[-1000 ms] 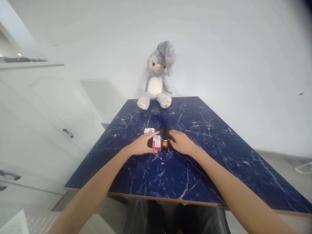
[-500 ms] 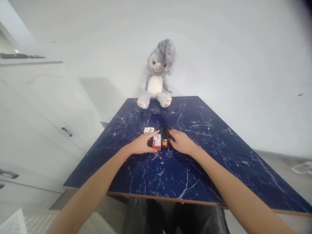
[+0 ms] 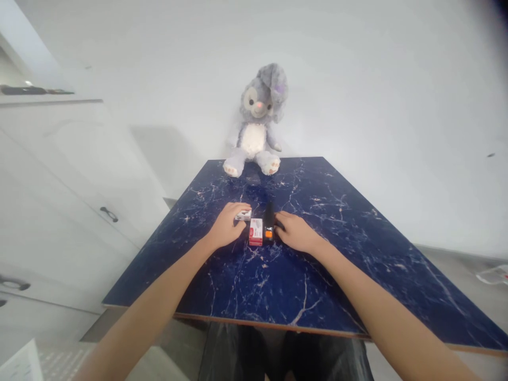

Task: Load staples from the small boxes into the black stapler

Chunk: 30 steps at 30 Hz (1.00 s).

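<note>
My left hand (image 3: pixel 227 226) is curled around a small white box (image 3: pixel 243 215) with dark print, fingers over its far side and thumb at the near side. Close to the thumb, a red and white small box (image 3: pixel 256 232) lies on the table, free of both hands. Directly right of it is a long black object (image 3: pixel 269 219) with an orange patch at its near end; its exact kind is unclear. My right hand (image 3: pixel 294 230) rests beside this object with bent fingers closed around something dark, which is mostly hidden.
The blue marbled table (image 3: pixel 317 275) lies under both hands. A grey plush rabbit (image 3: pixel 254 121) sits at its far edge against the white wall. White cabinets (image 3: pixel 63 196) with dark handles stand at the left. A clear plastic container (image 3: pixel 492 273) is low at the far right.
My left hand has let go of the red and white box and moved slightly left and away from me, closing on the white box. The right hand has stayed put.
</note>
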Motion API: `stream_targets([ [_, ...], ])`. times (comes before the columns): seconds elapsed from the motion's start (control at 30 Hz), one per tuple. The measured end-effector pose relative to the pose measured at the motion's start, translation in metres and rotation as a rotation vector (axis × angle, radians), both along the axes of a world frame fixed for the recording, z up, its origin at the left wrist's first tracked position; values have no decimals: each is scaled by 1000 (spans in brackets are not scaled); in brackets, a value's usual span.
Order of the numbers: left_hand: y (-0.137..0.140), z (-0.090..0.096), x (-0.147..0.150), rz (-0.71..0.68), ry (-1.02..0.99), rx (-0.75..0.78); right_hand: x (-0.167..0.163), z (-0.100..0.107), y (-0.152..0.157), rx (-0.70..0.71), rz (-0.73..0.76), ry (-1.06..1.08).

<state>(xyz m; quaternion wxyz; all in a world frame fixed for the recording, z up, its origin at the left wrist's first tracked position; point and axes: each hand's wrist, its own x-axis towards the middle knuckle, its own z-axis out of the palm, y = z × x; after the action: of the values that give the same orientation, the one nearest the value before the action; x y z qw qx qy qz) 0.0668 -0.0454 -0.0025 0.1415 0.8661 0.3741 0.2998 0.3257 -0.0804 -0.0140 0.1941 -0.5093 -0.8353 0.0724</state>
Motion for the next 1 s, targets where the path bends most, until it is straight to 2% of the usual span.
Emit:
stream_targets([
  [0.1,14,-12,-2,76,104,85,0,1,0,-16,-10,-11],
  [0.2,24,-21,-1,133,146,66,-1,2,-1,-24,-16,-8],
  [0.3,27,-21,4,178,110,27,-1,2,-1,-14,-4,4],
  [0.4,21,-17,8,120,16,-125,-1,0,0,-8,-5,6],
  [0.5,11,-10,9,2,-60,-260,0,-1,0,-10,-9,10],
  [0.7,-3,9,-2,-174,15,-470,-1,1,-2,-6,11,46],
  [0.77,-7,13,-5,-200,103,-451,-1,2,-2,-12,9,49],
  [0.87,-13,13,-2,-134,186,-359,-1,2,-2,-13,0,46],
  [1.0,-18,6,6,-56,202,-320,-2,2,-3,-10,0,42],
])
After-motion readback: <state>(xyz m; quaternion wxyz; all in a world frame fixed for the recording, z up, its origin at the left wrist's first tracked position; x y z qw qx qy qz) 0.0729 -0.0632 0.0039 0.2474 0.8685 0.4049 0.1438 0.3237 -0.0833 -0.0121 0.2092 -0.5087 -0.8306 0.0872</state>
